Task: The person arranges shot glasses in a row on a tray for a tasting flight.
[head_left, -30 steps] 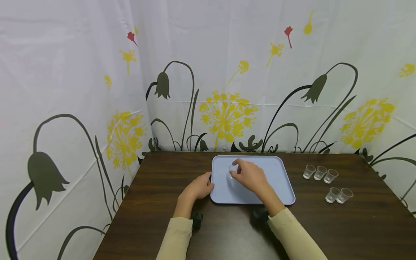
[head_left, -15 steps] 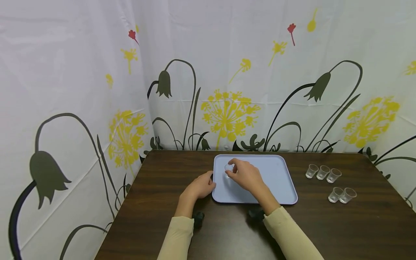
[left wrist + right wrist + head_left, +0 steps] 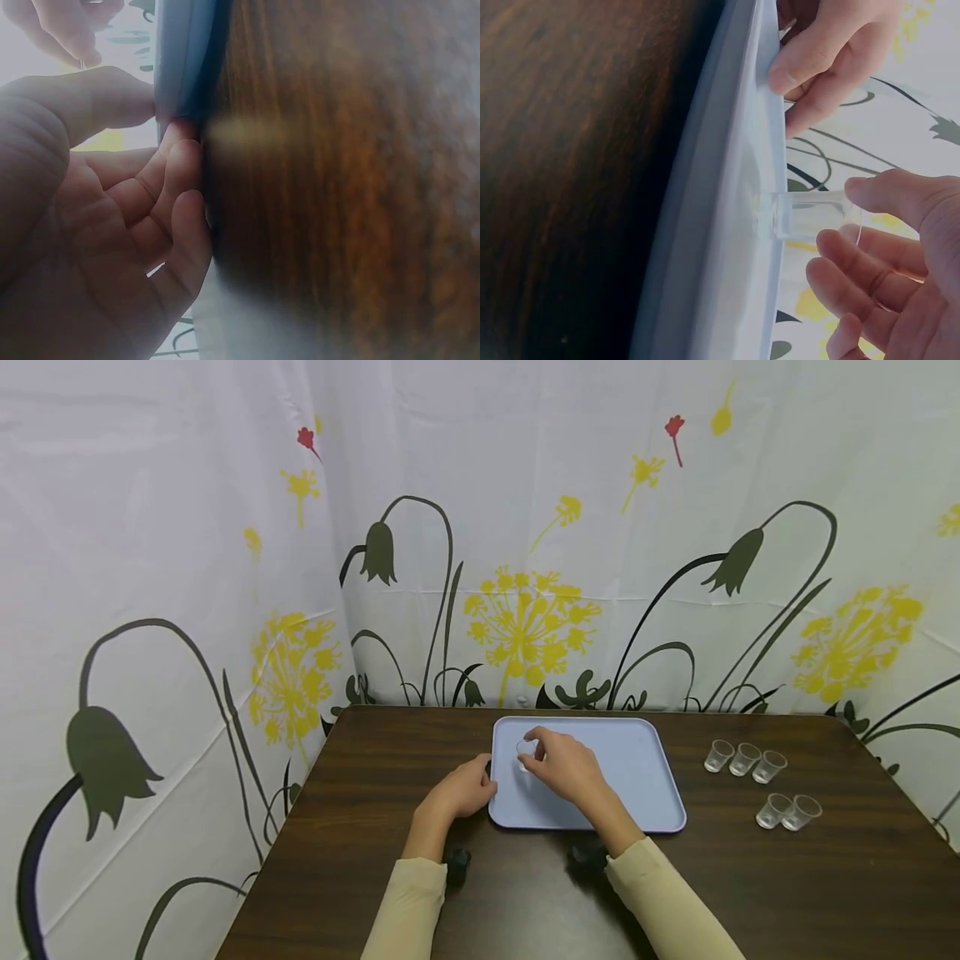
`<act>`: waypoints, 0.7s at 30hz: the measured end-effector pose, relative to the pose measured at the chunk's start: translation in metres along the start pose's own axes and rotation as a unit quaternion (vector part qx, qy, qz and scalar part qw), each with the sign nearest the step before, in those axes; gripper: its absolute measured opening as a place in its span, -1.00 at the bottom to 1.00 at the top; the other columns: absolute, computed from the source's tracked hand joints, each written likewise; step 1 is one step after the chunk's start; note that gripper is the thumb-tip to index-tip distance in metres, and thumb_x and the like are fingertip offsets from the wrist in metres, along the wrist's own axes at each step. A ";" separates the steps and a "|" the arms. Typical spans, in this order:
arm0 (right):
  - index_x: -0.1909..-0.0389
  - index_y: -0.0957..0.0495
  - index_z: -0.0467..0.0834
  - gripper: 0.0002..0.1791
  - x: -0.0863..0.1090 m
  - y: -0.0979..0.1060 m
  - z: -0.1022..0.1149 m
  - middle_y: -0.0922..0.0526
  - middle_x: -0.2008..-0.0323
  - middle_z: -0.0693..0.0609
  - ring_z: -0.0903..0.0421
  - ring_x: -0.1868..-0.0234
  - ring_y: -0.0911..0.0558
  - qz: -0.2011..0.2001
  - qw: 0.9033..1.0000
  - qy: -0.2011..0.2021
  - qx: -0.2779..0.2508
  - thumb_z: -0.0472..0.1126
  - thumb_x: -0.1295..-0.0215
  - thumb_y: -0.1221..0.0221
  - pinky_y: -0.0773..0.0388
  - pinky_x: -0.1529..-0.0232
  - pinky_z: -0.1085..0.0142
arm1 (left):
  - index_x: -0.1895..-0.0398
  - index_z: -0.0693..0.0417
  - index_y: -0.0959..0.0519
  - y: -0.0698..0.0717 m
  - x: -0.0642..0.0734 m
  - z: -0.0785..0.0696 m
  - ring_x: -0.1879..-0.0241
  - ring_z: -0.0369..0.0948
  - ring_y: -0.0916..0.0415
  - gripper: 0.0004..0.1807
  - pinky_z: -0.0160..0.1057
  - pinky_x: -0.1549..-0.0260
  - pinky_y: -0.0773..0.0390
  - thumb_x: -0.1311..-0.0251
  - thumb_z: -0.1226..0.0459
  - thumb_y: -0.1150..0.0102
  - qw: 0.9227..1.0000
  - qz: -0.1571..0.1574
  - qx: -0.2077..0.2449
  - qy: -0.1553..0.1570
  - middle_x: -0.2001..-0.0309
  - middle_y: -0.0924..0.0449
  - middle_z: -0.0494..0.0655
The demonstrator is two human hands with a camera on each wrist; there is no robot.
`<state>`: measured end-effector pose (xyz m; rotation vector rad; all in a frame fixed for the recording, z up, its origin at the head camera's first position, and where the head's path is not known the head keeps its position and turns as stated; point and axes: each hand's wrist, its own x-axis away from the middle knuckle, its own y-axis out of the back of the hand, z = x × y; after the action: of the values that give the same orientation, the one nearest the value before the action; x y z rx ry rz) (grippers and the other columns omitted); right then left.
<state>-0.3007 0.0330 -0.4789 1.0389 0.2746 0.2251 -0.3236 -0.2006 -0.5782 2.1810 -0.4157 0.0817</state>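
A small clear plastic cup [image 3: 525,755] stands upright within the left part of a light blue tray [image 3: 622,777]. My right hand [image 3: 566,767] pinches this cup near its rim between thumb and fingers. In the right wrist view, the base of the cup [image 3: 802,215] shows right at the tray's surface. At the tray's left edge, my left hand [image 3: 463,787] grips the rim. The left wrist view shows that thumb on the tray's side wall [image 3: 184,60], with the fingers curled at its underside.
Right of the tray are a row of three clear cups [image 3: 745,760] and a nearer pair of cups [image 3: 801,812], all on the dark wooden table [image 3: 517,902]. A white flower-patterned curtain [image 3: 510,485] hangs behind the table and along its left side.
The right hand has shifted a little to the left over the tray with the cup. My left hand has kept its grip on the tray's edge. The head view has moved slightly.
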 end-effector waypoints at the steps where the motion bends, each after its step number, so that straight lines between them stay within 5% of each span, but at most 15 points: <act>1: -0.17 -0.70 -0.01 -0.59 0.000 0.000 0.000 -0.76 0.34 0.12 0.18 0.42 -0.62 0.000 1.000 0.001 0.001 0.08 -0.43 -0.38 -0.56 0.37 0.18 | -0.66 0.10 -0.24 0.000 0.000 0.000 0.52 -0.21 -0.50 -0.24 -0.18 0.47 -0.49 -0.47 0.07 -0.13 1.000 -0.002 0.000 0.000 0.40 -0.60 -0.18; 21: -0.29 -0.64 0.00 -0.48 0.009 0.012 -0.006 -0.76 0.31 0.15 0.17 0.41 -0.61 0.005 1.000 -0.010 0.011 0.07 -0.39 -0.42 -0.53 0.36 0.17 | -0.64 0.11 -0.28 0.002 0.005 -0.007 0.49 -0.20 -0.52 -0.26 -0.17 0.45 -0.49 -0.46 0.09 -0.14 1.000 -0.009 0.004 0.005 0.37 -0.60 -0.17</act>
<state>-0.2948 0.0465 -0.4727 1.0634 0.2537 0.2209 -0.3193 -0.1977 -0.5711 2.1910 -0.3904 0.0834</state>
